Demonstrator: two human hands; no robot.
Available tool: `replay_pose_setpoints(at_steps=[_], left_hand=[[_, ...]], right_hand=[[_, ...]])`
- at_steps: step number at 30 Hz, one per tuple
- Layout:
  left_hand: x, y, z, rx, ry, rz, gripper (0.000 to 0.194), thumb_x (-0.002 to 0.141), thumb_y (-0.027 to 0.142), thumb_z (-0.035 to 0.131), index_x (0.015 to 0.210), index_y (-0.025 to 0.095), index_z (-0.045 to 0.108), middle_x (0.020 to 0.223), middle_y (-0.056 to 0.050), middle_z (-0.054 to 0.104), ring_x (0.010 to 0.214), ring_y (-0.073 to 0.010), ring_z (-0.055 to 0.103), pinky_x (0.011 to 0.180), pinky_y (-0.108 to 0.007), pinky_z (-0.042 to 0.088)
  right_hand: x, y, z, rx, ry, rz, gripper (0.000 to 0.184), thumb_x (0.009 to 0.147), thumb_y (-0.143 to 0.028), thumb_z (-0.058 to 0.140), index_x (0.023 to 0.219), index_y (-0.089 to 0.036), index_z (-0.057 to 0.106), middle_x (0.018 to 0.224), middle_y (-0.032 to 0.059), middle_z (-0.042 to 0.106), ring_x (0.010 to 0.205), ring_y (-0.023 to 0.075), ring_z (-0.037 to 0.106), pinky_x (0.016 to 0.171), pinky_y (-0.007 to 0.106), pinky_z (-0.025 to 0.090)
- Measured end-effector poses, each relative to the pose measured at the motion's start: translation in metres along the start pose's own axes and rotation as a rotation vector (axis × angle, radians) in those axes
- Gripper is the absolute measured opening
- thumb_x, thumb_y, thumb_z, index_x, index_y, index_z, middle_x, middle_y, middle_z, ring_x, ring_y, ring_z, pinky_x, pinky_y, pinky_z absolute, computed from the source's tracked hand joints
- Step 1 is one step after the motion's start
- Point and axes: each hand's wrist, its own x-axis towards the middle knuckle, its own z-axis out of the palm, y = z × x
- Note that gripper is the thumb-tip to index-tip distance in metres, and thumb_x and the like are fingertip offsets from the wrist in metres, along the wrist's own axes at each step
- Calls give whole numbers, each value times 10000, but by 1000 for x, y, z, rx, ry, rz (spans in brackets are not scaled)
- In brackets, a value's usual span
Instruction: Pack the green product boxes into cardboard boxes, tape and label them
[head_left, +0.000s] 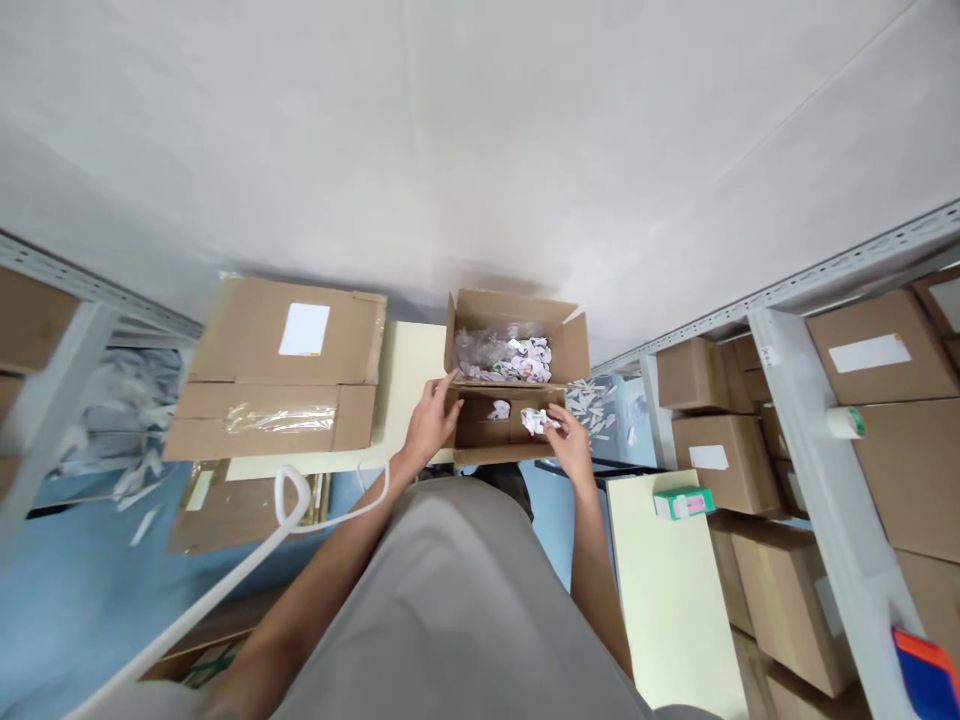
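My right hand (571, 445) pinches a crumpled piece of white printed paper (534, 420) over an open brown cardboard box (472, 455). Another crumpled paper ball (499, 410) lies inside, on the brown cardboard. At the left wall of this box is my left hand (433, 412), fingers and thumb around its edge. Directly behind stands a carton (517, 305) with raised flaps, holding clear plastic film (480, 350) and crumpled paper (531, 360). Whether the two are separate boxes or parts of one, I cannot tell.
A large taped carton (259, 345) lies left on the pale table (411, 360). A white tube stand (225, 590) crosses the lower left. Shelves of cartons (724, 450) line the right, beside a pale surface (667, 590) bearing a green box (684, 503). A wall (420, 150) rises behind.
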Motion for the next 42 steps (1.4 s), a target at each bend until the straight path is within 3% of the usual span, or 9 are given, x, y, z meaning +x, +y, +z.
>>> replay_pose_setpoints(at_steps=[5,10,16,19,23,27,31,37,42], left_hand=[[-25,0,-2,-92,90,-72,669,1041,356,608,1655,212,384,1553,-196,548,1151,-267,744,980,-453,642],[-36,-2,0,-100,75,-266,584,971,488,693,1442,193,514,1413,-183,659,1124,-301,771,908,-455,650],[-41,3,4,49,23,-268,275,927,488,653,995,221,641,1126,-125,725,993,-302,777,910,-459,645],[-44,11,8,46,20,-233,252,914,479,627,942,229,638,1074,-119,733,985,-296,776,917,-453,656],[-42,37,29,-16,-54,-181,319,880,541,630,938,229,658,1071,-119,756,979,-294,783,935,-458,669],[-34,88,87,-53,-219,-110,388,829,605,663,936,232,689,1036,-109,796,970,-309,792,936,-462,668],[-41,160,177,-52,-431,26,365,808,595,670,915,247,691,989,-95,813,951,-311,794,933,-459,652],[-95,268,312,-7,-775,348,297,838,541,687,909,253,674,947,-78,820,893,-284,779,890,-417,624],[-149,332,400,33,-967,491,272,883,506,679,931,238,663,982,-95,817,915,-279,791,862,-378,596]], right_hand=[[3,16,1,-220,158,29,373,939,-300,631,1265,-175,762,1313,163,793,1234,281,754,1105,442,598],[-4,28,-3,-467,330,32,401,904,-327,733,1271,-165,731,1329,190,727,1309,344,653,1160,495,512],[-5,38,0,-574,220,107,141,960,-263,651,988,-180,762,1135,156,784,1140,306,714,1067,404,528],[-15,44,-15,-543,208,139,131,941,-227,642,958,-188,766,1106,131,807,1079,276,746,1008,355,540],[-56,68,-59,-447,284,160,112,919,-239,653,923,-207,761,1065,97,824,1029,254,765,954,323,549],[-124,110,-118,-326,388,307,92,916,-276,678,901,-221,749,1053,70,833,951,234,778,918,315,566],[-204,158,-173,-176,547,526,85,916,-291,697,895,-234,757,1071,60,844,925,247,793,917,353,598],[-322,227,-237,-19,869,764,124,925,-339,700,906,-244,778,1059,65,850,929,269,817,892,370,622],[-396,268,-264,51,1087,879,169,926,-383,701,912,-231,774,1054,96,848,966,279,819,910,375,630]])
